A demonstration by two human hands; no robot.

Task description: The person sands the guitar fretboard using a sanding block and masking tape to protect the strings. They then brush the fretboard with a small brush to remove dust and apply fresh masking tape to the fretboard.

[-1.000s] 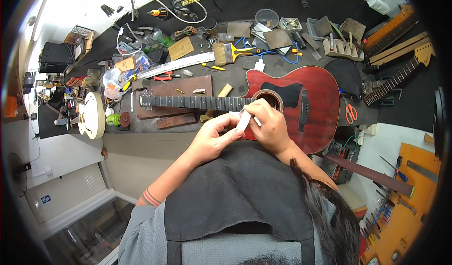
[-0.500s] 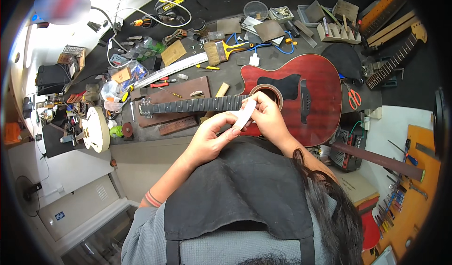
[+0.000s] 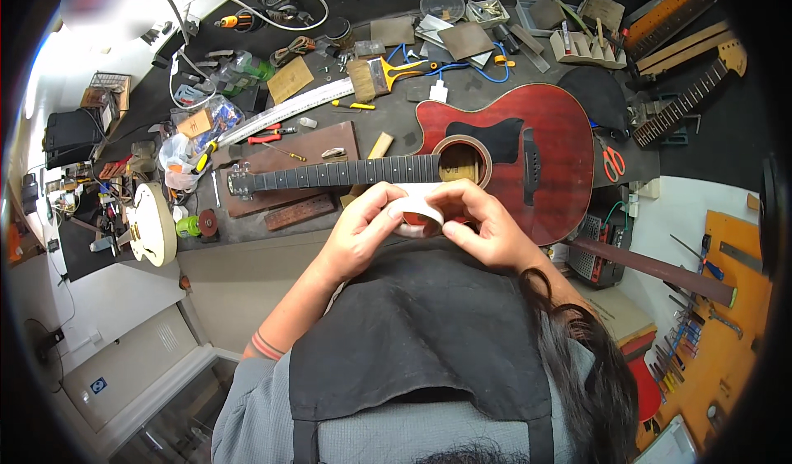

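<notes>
A roll of white tape [image 3: 426, 209] is held between my two hands, in front of the near edge of a red acoustic guitar [image 3: 558, 167]. My left hand [image 3: 360, 231] grips the roll's left side, thumb on its near rim. My right hand [image 3: 488, 226] has its curled fingers on the far right side of the tape, where a white strip [image 3: 421, 189] spans between both hands. The guitar lies face up on the bench without strings, its neck [image 3: 346, 172] pointing left over a brown board [image 3: 330, 141]. Fingers hide part of the roll.
Behind the neck lie a wide paintbrush [image 3: 363, 80], a long metal ruler [image 3: 297, 111] and red-handled pliers [image 3: 268, 136]. Orange-handled scissors [image 3: 613, 164] are right of the guitar. A cream guitar body [image 3: 152, 225] and a green rotary tool [image 3: 190, 226] stand at left.
The tape roll has turned from nearly edge-on to showing its open ring. My hands have come slightly nearer to me, with a strip now stretched between them. The view has shifted slightly.
</notes>
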